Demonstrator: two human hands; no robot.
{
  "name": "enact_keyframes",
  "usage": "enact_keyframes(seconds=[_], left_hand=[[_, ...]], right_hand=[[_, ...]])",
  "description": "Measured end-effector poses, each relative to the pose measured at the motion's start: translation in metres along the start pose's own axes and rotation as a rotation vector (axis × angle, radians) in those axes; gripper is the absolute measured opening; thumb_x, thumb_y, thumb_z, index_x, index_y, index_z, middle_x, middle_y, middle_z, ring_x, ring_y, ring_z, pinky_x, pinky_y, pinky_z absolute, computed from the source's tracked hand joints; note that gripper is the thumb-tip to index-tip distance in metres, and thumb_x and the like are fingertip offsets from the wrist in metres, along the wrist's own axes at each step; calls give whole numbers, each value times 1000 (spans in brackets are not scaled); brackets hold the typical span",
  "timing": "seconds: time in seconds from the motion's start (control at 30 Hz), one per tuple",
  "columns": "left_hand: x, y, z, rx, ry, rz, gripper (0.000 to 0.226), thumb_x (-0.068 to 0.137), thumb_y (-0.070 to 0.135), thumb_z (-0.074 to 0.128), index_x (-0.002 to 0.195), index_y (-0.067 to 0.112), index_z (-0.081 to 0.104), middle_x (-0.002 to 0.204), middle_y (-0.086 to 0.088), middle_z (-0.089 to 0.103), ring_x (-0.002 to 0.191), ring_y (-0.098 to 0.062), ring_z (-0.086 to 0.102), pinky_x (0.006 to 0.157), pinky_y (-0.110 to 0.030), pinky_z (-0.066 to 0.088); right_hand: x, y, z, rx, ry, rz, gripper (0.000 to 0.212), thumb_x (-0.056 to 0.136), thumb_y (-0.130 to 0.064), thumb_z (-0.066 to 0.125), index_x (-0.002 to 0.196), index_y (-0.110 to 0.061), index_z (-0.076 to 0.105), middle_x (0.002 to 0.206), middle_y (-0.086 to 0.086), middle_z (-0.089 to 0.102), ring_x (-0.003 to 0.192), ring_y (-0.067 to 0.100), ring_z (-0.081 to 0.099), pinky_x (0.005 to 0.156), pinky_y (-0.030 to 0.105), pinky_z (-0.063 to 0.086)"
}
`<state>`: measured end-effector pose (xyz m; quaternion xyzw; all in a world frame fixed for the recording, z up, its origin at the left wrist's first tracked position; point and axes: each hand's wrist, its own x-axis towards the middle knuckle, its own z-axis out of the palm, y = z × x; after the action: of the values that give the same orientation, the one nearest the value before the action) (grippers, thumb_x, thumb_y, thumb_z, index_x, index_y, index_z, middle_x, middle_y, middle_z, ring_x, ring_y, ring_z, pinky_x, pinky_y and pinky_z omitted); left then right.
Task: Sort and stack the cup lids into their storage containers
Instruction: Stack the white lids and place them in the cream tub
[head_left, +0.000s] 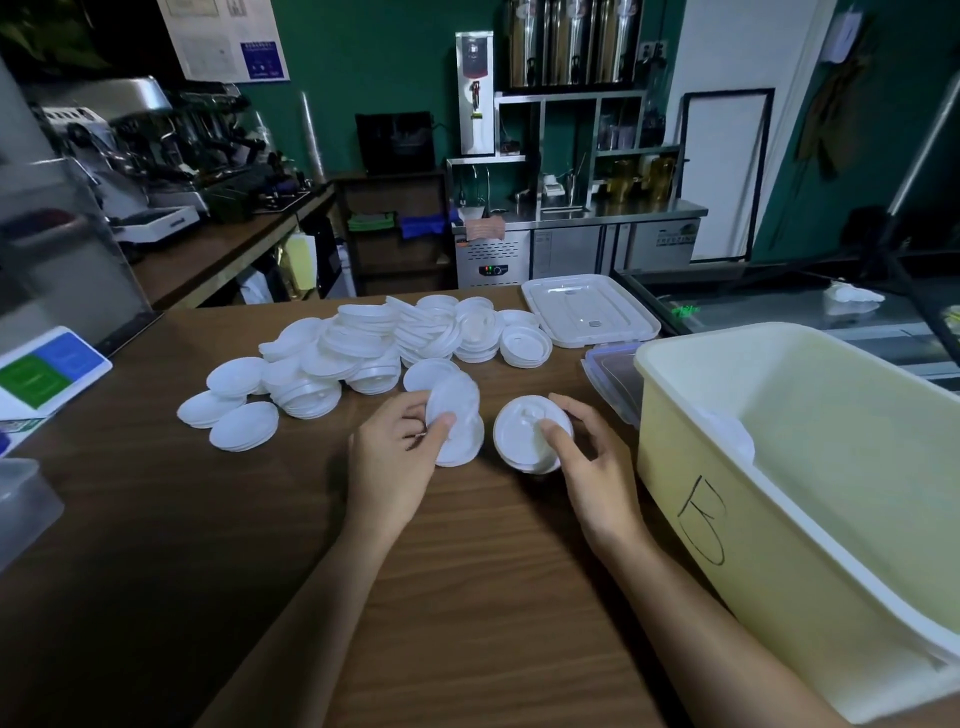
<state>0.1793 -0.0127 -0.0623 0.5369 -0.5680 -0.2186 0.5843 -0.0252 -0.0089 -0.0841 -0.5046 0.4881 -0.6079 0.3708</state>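
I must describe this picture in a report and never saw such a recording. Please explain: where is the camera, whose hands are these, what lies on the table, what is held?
There is no machine. A person wears one camera on the head, so you look down at that person's own hands. On the brown table lie a pile of white cup lids, a flat box cover beside it, and a large pale tub marked B on the right. The left hand pinches a few smooth lids. The right hand grips a small stack of lids; the top one has a drinking opening.
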Motion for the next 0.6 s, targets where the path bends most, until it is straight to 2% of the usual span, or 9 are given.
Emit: enact_keyframes(seconds=[0.07, 0.13, 0.23, 0.3, 0.37, 0.43, 0.5, 0.6], left_hand=[[1, 3, 2, -135, 1, -53, 28, 92, 17, 77, 106, 40, 69, 105, 9, 72, 96, -9, 74, 82, -24, 58], [3, 3, 4, -289, -37, -126, 30, 96, 9, 72, 116, 32, 72, 111, 3, 69, 103, -16, 74, 83, -31, 62], [-2, 2, 13, -433, -186, -246, 35, 97, 1, 66, 127, 19, 71, 104, 6, 72, 106, -18, 74, 81, -36, 64], [-6, -2, 19, -383, -257, -238, 31, 97, 4, 68, 122, 22, 73, 102, 1, 73, 102, -20, 75, 79, -35, 63], [-8, -7, 23, -280, -251, -214, 28, 93, 12, 75, 121, 19, 73, 96, -8, 73, 88, -22, 76, 72, -32, 62], [-8, -10, 24, -167, -246, -188, 34, 88, 23, 83, 120, 18, 73, 88, -6, 75, 79, -23, 74, 70, -33, 61], [-10, -10, 22, -103, -276, -158, 39, 82, 37, 85, 118, 26, 73, 83, 1, 75, 77, -18, 74, 76, -35, 60], [-12, -7, 21, -15, -281, -90, 36, 83, 38, 85, 117, 36, 73, 82, 8, 75, 76, -12, 74, 78, -29, 59]], right_hand=[[2, 2, 0, 7, -6, -5, 23, 98, -25, 71, 119, -34, 73, 119, -25, 71, 118, -2, 63, 101, 23, 49], [3, 4, 0, 15, -7, -6, 23, 98, -26, 72, 120, -33, 73, 120, -23, 72, 119, -2, 63, 104, 26, 49], [3, 6, 1, 31, -19, -16, 24, 98, -27, 72, 122, -31, 73, 123, -20, 72, 121, 1, 64, 107, 32, 50], [3, 5, 1, 40, -28, -21, 25, 98, -29, 70, 122, -31, 73, 124, -19, 72, 122, 2, 63, 109, 36, 50], [3, 4, 2, 70, -30, 11, 28, 95, -37, 67, 122, -32, 74, 124, -19, 72, 123, 3, 63, 110, 40, 50], [2, 1, 2, 103, -43, 43, 33, 92, -43, 65, 121, -32, 75, 125, -18, 72, 123, 6, 64, 110, 44, 50], [2, 1, 2, 118, -63, 31, 30, 94, -42, 67, 120, -30, 75, 125, -16, 73, 123, 6, 65, 107, 39, 51], [1, 1, 1, 90, -65, -21, 21, 97, -28, 74, 118, -26, 75, 122, -15, 73, 119, 2, 65, 97, 19, 48]])
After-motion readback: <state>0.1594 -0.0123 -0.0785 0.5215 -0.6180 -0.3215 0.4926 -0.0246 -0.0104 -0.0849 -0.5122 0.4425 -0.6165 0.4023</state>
